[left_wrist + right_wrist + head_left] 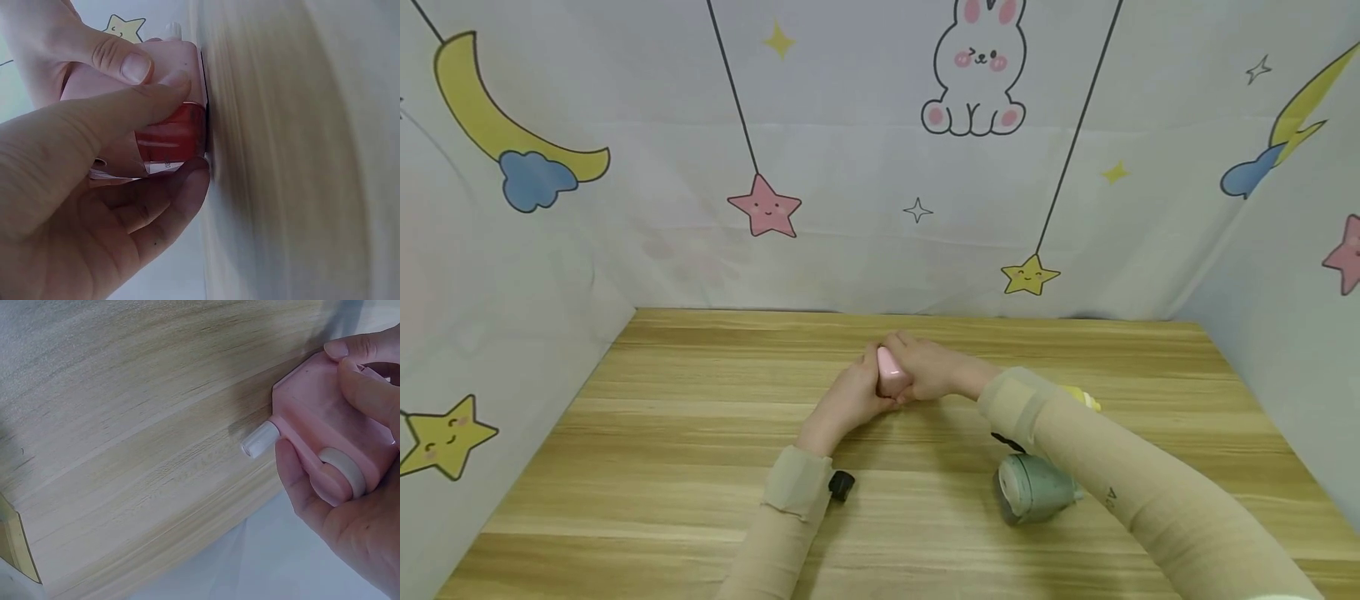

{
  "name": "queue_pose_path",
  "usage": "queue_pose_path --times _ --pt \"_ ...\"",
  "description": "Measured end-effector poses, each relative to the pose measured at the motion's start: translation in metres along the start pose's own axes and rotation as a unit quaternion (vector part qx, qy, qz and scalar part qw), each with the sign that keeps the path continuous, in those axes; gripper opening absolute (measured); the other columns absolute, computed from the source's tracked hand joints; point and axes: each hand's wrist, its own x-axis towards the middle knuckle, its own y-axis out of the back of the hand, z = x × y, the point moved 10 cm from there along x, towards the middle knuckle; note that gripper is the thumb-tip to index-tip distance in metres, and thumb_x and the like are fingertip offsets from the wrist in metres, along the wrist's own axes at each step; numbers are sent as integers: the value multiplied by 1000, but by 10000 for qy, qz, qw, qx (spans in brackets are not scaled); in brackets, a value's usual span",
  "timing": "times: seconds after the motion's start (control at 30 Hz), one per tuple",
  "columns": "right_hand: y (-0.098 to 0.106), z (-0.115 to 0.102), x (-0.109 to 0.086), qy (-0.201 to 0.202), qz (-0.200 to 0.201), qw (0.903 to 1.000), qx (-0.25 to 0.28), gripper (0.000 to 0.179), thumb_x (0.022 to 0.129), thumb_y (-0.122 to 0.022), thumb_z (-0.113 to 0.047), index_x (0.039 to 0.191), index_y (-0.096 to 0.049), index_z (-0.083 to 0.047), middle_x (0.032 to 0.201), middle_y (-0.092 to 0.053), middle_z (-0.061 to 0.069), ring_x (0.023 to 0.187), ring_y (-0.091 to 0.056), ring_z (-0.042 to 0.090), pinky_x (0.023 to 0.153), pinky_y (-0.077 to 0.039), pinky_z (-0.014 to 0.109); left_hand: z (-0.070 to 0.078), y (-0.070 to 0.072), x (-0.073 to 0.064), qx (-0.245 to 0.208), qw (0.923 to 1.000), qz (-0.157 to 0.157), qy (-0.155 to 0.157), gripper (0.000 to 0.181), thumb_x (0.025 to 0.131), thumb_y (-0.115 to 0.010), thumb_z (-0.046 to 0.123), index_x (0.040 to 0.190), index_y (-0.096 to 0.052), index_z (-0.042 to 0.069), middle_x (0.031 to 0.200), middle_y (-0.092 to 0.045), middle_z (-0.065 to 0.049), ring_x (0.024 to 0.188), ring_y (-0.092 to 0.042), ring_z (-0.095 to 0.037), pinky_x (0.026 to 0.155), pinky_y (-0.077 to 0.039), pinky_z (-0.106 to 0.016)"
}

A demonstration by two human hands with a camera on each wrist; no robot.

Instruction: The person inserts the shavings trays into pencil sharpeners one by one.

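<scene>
A pink pencil sharpener (pixel 892 373), boxy with a white crank knob (pixel 260 439), is between both hands near the middle of the table. My left hand (pixel 848 398) grips its near left side, thumb on top and curled fingers around the clear red drawer (pixel 172 134) in the left wrist view. From the far right, my right hand (pixel 931 369) holds the same sharpener, its thumb on the pink body and its fingers by the crank side. A pale ring (pixel 345 469) shows at the crank's base. The hands cover much of the body.
A grey-green rounded device (pixel 1036 487) with a pale round face lies below the right forearm. A yellow item with a white tip (pixel 1081 398) is partly hidden behind that forearm. Printed cloth (pixel 850 267) bounds the wooden table (pixel 700 375) at back and sides.
</scene>
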Motion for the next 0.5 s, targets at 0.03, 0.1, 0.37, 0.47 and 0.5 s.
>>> queue_pose_path --times 0.03,0.1,0.37,0.47,0.5 --pt "0 0 0 -8 -22 10000 -25 78 80 -78 -21 140 -32 -1 130 -46 19 115 -55 33 100 -47 45 0 0 0 9 10000 -10 0 86 75 -82 14 140 -29 -6 121 -59 -24 106 -62 -33 92 -51 -43" --pt "-1 -1 0 -22 -86 9999 -66 79 81 -78 -22 140 -31 0 131 -46 19 116 -54 34 101 -46 45 0 0 -1 14 10000 -48 37 95 76 -81 16 146 -21 -6 125 -57 -26 109 -61 -33 94 -50 -44" --pt "-3 1 0 -267 -408 9985 -245 90 85 -73 -30 149 -19 2 146 -36 23 131 -44 36 111 -37 48 3 4 -3 275 9994 -70 177 98 79 -79 18 151 -15 -4 136 -50 -27 119 -56 -35 98 -48 -47" --pt "-4 4 0 -332 -474 9981 -216 94 86 -71 -31 151 -13 3 155 -22 26 141 -29 40 117 -26 54 5 6 -3 414 9988 -81 260 98 79 -79 18 151 -15 -3 143 -44 -27 127 -49 -37 103 -45 -48" --pt "-5 5 0 -364 -504 9978 -211 95 86 -70 -32 152 -10 3 157 -17 25 144 -24 41 117 -23 56 6 6 -3 455 9985 -93 280 99 79 -79 18 152 -14 -2 144 -43 -27 129 -47 -38 105 -43 -49"
